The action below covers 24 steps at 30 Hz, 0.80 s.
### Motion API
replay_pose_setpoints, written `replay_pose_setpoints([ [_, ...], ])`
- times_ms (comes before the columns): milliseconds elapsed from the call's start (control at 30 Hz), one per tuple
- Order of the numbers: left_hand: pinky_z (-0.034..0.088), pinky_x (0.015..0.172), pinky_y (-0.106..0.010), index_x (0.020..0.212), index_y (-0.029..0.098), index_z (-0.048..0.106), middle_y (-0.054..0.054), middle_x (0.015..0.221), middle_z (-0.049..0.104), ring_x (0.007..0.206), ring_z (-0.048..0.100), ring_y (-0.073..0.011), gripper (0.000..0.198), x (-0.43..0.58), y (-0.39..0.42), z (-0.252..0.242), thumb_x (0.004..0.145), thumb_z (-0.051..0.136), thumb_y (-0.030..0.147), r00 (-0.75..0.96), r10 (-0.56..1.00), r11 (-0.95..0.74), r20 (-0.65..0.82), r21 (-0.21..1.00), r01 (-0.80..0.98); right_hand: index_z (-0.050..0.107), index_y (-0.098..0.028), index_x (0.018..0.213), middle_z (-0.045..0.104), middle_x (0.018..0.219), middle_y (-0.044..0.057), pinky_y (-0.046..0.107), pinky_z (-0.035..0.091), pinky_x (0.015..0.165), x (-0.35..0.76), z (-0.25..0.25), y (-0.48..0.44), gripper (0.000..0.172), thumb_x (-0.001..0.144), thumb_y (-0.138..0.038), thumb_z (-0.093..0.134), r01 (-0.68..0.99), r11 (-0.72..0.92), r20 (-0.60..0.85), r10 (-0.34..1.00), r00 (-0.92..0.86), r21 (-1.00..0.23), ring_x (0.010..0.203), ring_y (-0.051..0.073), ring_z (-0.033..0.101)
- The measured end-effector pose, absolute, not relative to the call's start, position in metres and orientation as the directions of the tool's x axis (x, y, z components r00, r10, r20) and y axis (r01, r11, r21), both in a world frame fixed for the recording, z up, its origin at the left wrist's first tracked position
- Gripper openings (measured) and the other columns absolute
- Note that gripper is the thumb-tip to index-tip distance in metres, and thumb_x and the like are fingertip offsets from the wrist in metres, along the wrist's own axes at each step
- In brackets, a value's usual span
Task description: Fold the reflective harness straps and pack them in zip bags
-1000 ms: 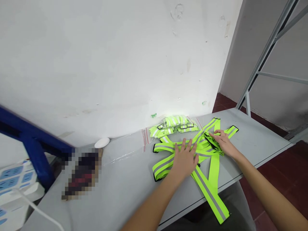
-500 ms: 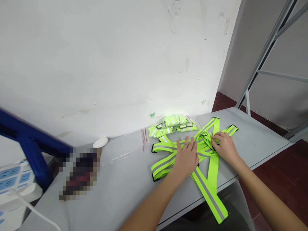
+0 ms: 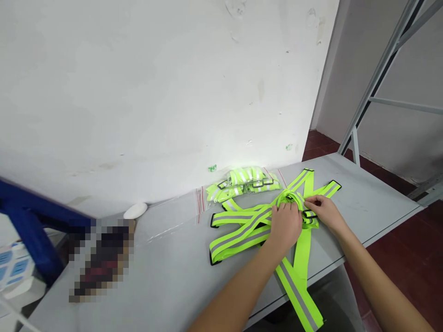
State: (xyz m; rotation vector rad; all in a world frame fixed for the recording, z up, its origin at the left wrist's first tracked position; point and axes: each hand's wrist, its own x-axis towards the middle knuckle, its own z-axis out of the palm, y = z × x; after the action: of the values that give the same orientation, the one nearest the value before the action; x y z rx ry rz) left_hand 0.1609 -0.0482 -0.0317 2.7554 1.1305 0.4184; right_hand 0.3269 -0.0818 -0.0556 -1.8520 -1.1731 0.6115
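Observation:
A tangle of neon-yellow reflective straps (image 3: 238, 231) with grey stripes and black buckles spreads over the right part of the table. My left hand (image 3: 285, 225) has its fingers curled down into the middle of the tangle, closed on the strap there. To its right, my right hand (image 3: 325, 212) pinches a strap close to a black buckle (image 3: 309, 214). The fingertips of both hands are partly hidden among the folds. One strap end (image 3: 302, 297) hangs over the table's front edge.
Clear zip bags (image 3: 254, 180) with folded yellow straps lie against the white wall. Flat bags (image 3: 173, 214) extend to their left. A white oval object (image 3: 135, 210), a blurred-out item (image 3: 102, 260), a blue metal frame (image 3: 39, 244) and power strips (image 3: 20, 272) are at the left.
My left hand has moved right, from lying spread over the straps to gripping at their middle. My right hand stays at the bundle, where a buckle now shows. The view has shifted slightly.

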Motion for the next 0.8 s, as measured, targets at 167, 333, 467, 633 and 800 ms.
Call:
replay_pose_setpoints([
  [167, 0.040, 0.081, -0.039, 0.118, 0.019, 0.056, -0.008, 0.100, 0.064, 0.096, 0.057, -0.0239, 0.029, 0.160, -0.049, -0.043, 0.096, 0.037, 0.024, 0.711, 0.672, -0.740, 0.208, 0.234, 0.631, 0.064, -0.017, 0.073, 0.058, 0.063, -0.002, 0.026, 0.041, 0.056, 0.336, -0.048, -0.076, 0.029, 0.064, -0.042, 0.074, 0.487, -0.241, -0.033, 0.918, 0.396, -0.840, 0.060, 0.014, 0.053],
  [333, 0.040, 0.083, -0.040, 0.120, 0.019, 0.052, -0.008, 0.107, 0.065, 0.101, 0.056, -0.0240, 0.032, 0.156, -0.048, -0.043, 0.095, 0.032, 0.018, 0.706, 0.678, -0.721, 0.204, 0.369, 0.586, 0.057, -0.018, 0.063, 0.055, 0.059, -0.003, 0.026, 0.038, 0.052, 0.327, -0.028, -0.073, 0.032, 0.066, -0.045, 0.073, 0.414, -0.295, -0.172, 0.935, 0.310, -0.861, 0.057, 0.014, 0.050],
  [467, 0.041, 0.084, -0.040, 0.121, 0.020, 0.049, -0.007, 0.106, 0.067, 0.102, 0.057, -0.0238, 0.034, 0.153, -0.048, -0.038, 0.095, 0.029, 0.015, 0.662, 0.718, -0.654, 0.215, 0.534, 0.536, 0.065, -0.017, 0.085, 0.070, 0.085, 0.006, 0.031, 0.049, 0.068, 0.315, -0.015, -0.078, 0.031, 0.068, -0.042, 0.073, 0.238, -0.268, -0.191, 0.934, 0.303, -0.934, 0.082, 0.024, 0.063],
  [633, 0.047, 0.080, -0.034, 0.112, 0.019, 0.054, -0.006, 0.094, 0.066, 0.089, 0.060, -0.0199, 0.027, 0.139, -0.036, -0.026, 0.095, 0.033, 0.022, 0.621, 0.734, -0.583, 0.277, 0.727, 0.364, 0.064, -0.017, 0.096, 0.071, 0.092, 0.005, 0.035, 0.051, 0.077, 0.305, -0.007, -0.087, 0.030, 0.074, -0.037, 0.067, 0.244, -0.202, -0.150, 0.965, 0.217, -0.948, 0.089, 0.025, 0.065],
  [800, 0.042, 0.098, -0.038, 0.129, 0.019, 0.045, -0.011, 0.126, 0.057, 0.118, 0.052, -0.0241, 0.052, 0.122, 0.002, -0.003, 0.083, 0.060, 0.040, 0.555, 0.770, -0.523, 0.315, 0.810, 0.266, 0.063, -0.019, 0.102, 0.072, 0.095, 0.004, 0.036, 0.052, 0.077, 0.306, 0.008, -0.093, 0.030, 0.077, -0.037, 0.066, 0.331, -0.103, -0.072, 0.992, 0.105, -0.938, 0.089, 0.025, 0.066],
])
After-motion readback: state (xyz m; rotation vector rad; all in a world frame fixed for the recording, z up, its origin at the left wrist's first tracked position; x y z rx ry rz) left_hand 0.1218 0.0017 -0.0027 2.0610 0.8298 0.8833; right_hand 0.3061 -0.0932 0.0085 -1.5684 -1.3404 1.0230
